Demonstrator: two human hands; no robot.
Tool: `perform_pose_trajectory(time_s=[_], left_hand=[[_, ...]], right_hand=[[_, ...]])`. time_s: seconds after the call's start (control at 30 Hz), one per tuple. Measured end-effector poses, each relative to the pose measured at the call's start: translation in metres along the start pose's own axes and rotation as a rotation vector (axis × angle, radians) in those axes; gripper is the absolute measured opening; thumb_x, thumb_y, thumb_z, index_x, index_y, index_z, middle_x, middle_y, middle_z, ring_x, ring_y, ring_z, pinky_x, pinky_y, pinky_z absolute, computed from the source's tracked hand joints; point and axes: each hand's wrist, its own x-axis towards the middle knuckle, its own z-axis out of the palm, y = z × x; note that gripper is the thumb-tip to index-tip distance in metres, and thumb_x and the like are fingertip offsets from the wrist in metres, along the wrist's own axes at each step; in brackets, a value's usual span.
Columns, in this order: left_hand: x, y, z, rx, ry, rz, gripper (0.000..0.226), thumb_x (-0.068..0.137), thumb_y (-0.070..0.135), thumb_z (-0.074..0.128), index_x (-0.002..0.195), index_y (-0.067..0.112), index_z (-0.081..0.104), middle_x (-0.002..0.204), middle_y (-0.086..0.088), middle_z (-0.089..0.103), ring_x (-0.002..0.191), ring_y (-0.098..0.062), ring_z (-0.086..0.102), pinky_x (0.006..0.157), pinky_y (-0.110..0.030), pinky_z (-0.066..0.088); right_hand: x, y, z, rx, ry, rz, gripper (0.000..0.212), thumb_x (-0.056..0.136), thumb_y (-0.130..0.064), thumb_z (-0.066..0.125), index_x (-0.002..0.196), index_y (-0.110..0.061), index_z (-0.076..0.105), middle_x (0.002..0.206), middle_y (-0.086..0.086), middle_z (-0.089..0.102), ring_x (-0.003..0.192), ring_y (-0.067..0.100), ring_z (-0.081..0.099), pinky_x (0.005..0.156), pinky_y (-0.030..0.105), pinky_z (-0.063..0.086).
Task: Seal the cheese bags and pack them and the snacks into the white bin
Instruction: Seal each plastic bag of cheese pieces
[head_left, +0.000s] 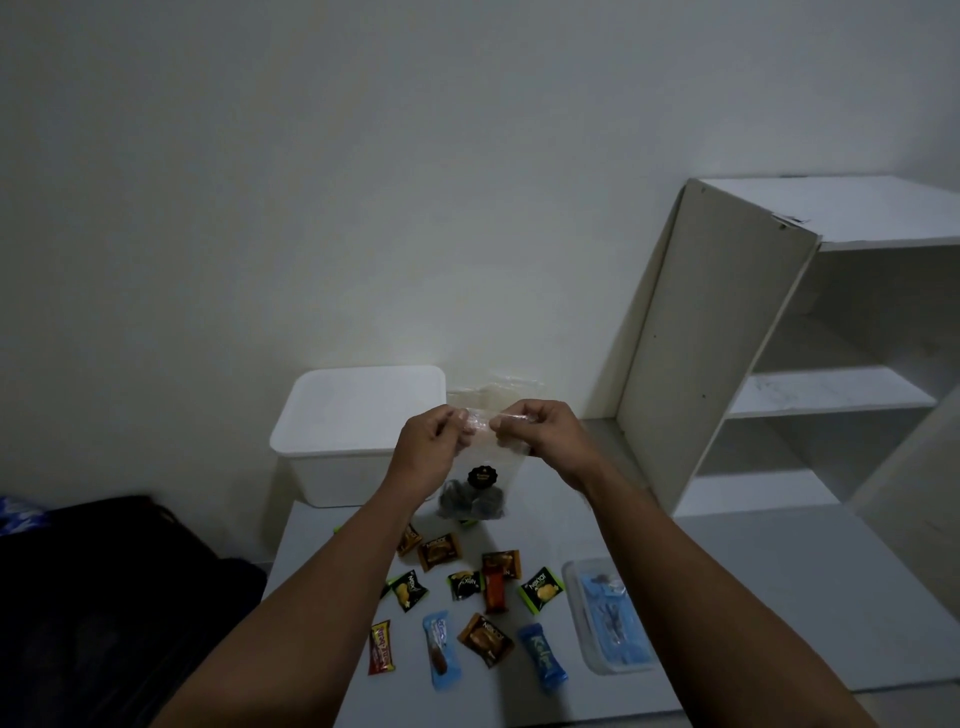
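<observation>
I hold a clear cheese bag (480, 483) upright above the table, with a black round label and dark pieces at its bottom. My left hand (428, 449) pinches the bag's top strip on the left and my right hand (540, 434) pinches it on the right. Behind it another clear bag (511, 387) leans against the wall. The white bin (358, 431) stands at the back left of the table, just behind my left hand. Several wrapped snacks (467, 597) lie scattered on the table below my forearms, in brown, green, blue and red wrappers.
A clear plastic tray (605, 618) with blue packets sits on the table's right part. A white shelf unit (779, 353) rises at the right. A dark bag (104, 597) lies on the floor to the left. The table (753, 597) is white.
</observation>
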Motion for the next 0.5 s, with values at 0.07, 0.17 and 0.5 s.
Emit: perform_pose_trajectory(time_s=[0.07,0.17,0.5], left_hand=[[-0.001,0.002,0.002,-0.012,-0.02,-0.008,0.027,0.105,0.021,0.053,0.091,0.009,0.072,0.08,-0.004,0.072,0.068,-0.005,0.065,0.069,-0.019,0.055],[-0.001,0.004,0.005,-0.077,-0.039,-0.029,0.025,0.104,0.019,0.056,0.086,0.013,0.074,0.08,-0.005,0.074,0.073,-0.012,0.068,0.075,-0.026,0.057],[0.003,-0.004,0.0,0.025,0.014,0.015,0.028,0.104,0.027,0.057,0.092,0.014,0.078,0.085,0.003,0.077,0.081,0.001,0.068,0.084,-0.031,0.053]], right_hand=[[-0.001,-0.001,0.002,-0.008,0.006,-0.035,0.02,0.089,-0.015,0.078,0.086,0.003,0.071,0.079,0.021,0.073,0.072,0.02,0.066,0.073,0.029,0.052],[-0.001,-0.002,0.002,-0.022,0.035,-0.085,0.02,0.09,-0.011,0.076,0.085,0.007,0.067,0.076,0.017,0.071,0.067,0.016,0.067,0.068,0.023,0.052],[-0.006,0.01,-0.001,0.023,0.138,-0.111,0.011,0.089,-0.014,0.078,0.094,-0.005,0.08,0.078,0.011,0.076,0.071,0.018,0.067,0.071,0.032,0.056]])
